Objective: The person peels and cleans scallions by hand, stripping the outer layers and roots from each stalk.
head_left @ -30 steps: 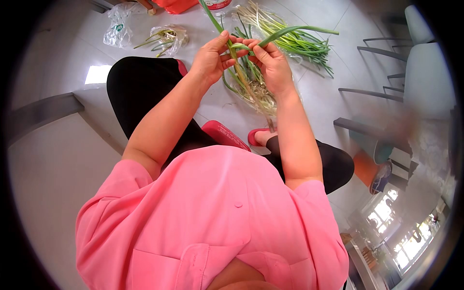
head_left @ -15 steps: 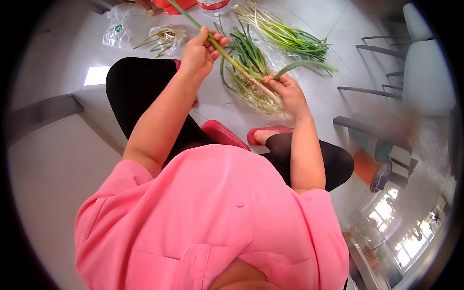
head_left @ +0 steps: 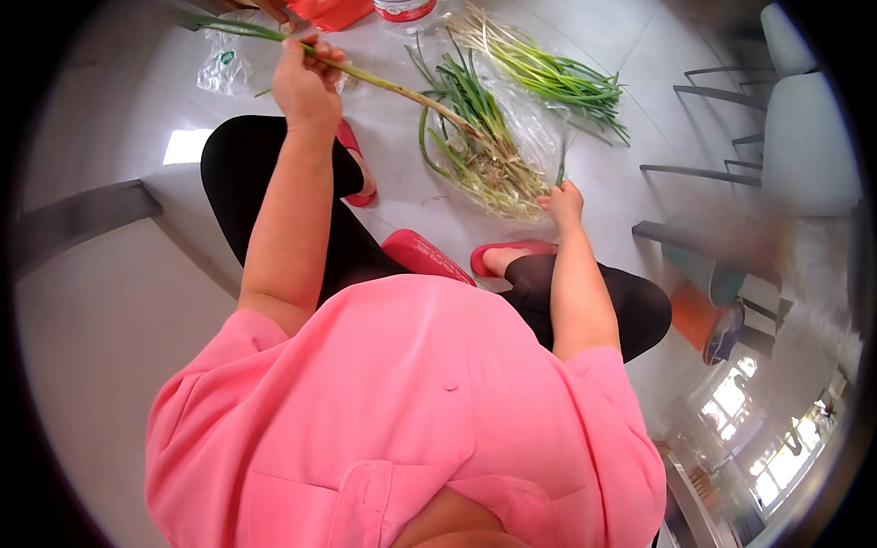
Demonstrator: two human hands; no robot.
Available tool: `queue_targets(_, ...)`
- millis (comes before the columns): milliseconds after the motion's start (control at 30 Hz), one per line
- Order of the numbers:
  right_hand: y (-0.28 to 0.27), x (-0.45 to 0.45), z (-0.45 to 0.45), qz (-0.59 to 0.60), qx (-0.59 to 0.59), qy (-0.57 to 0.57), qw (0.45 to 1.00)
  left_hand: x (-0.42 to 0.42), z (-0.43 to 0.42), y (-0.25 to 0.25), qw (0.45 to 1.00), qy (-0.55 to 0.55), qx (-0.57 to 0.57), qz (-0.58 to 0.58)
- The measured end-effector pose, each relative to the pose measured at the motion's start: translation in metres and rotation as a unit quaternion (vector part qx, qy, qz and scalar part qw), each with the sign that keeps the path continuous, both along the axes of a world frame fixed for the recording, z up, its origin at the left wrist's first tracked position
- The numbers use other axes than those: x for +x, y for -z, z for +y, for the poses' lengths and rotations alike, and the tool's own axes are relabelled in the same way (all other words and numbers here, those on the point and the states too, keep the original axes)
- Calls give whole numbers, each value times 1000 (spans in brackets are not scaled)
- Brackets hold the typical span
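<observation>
Indoors, a person in a pink short-sleeved shirt [head_left: 402,393] and black trousers [head_left: 260,183] sits above a pale grey tiled floor [head_left: 397,201], both hands busy with greens and held well apart. The left hand [head_left: 308,87] is clamped on a long, slender green-and-tan scallion stalk [head_left: 393,86], gripping it toward its leafy end. The stalk slants from upper left down toward the middle of the scene, its pale end over a loose heap of green and straw-coloured scallions [head_left: 480,137]; whether the two touch cannot be told. Lower and to the right, the right hand [head_left: 564,203] pinches a narrow dark green leaf strip [head_left: 561,172], slightly blurred, just beside the heap. Crumpled clear plastic [head_left: 534,123] lies along the heap's right edge. Beyond it, a bunch of white-and-green scallions [head_left: 557,78] rests on the tiles, leaf tips pointing right. At the top stand a red-and-white tub [head_left: 405,11] and, to its left, a bright red plastic bag [head_left: 331,13]. A red slipper [head_left: 427,255] lies between the person's feet.
</observation>
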State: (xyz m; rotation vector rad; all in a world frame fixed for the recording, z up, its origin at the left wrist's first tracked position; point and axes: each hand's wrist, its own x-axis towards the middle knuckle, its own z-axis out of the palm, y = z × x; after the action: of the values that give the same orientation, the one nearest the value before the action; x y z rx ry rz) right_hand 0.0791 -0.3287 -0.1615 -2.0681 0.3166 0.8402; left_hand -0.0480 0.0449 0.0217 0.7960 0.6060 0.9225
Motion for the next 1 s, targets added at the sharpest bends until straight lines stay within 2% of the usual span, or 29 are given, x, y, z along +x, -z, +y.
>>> queue_targets(33, 8, -3, -6, 2, -1, 2, 1000, -2, 5, -5, 1000, -27, -13, -1)
queue_targets(67, 16, -6, -12, -112, -136, -116, 978, -6, 13, -8, 999, -45, -5, -11)
queue_targets(100, 22, -7, -16, -221, -263, -229, 911, -9, 20, -13, 998, -63, 4, -21)
queue_targets(200, 37, -6, -21, -216, -261, -193, 921, -17, 28, -26, 998, -62, 24, -24)
queue_targets(300, -5, -14, 13, -182, -235, -222, 929, -20, 29, -24, 998, -39, 31, -36)
queue_targets(333, -2, -16, 18, -180, -236, -222, 929, -17, 25, -22, 999, -43, 18, -20)
queue_targets(400, 4, -16, 30, -220, -169, -299, 913, -16, 22, -20, 999, -13, -7, -30)
queue_targets(433, 3, -20, 36, -220, -169, -299, 913, -14, 20, -18, 999, -12, -7, -30)
queue_targets(500, 4, -30, 45, -249, -145, -418, 862, -7, 11, -16, 1000, -13, -22, 17)
queue_targets(533, 11, -35, 49, -254, -178, -440, 843, -5, 10, -12, 1000, 9, -23, 9)
queue_targets(567, 13, -38, 53, -255, -177, -439, 843, -4, 7, -8, 1000, 9, -22, 10)
queue_targets(633, -7, -41, 67, -284, -159, -300, 896, -1, -2, 2, 998, 48, 14, 27)
queue_targets(667, -20, -36, 72, -284, -158, -301, 897, -1, -4, 7, 996, 67, 37, 36)
queue_targets(733, -51, -22, 82, -345, -68, -130, 927, 3, -12, 6, 997, 66, -9, 38)
queue_targets(800, -90, -18, 96, -407, 67, -132, 902, 8, -20, 10, 994, 83, -63, 39)
queue_targets(867, -130, -27, 116, -434, 150, -207, 864, 13, -30, 12, 989, 107, -81, 57)
queue_targets(933, -150, -38, 135, -485, 186, -262, 813, 17, -41, 13, 982, 139, -93, 92)
queue_targets(1000, -155, -48, 147, -484, 184, -262, 814, 19, -53, 10, 977, 169, -91, 90)
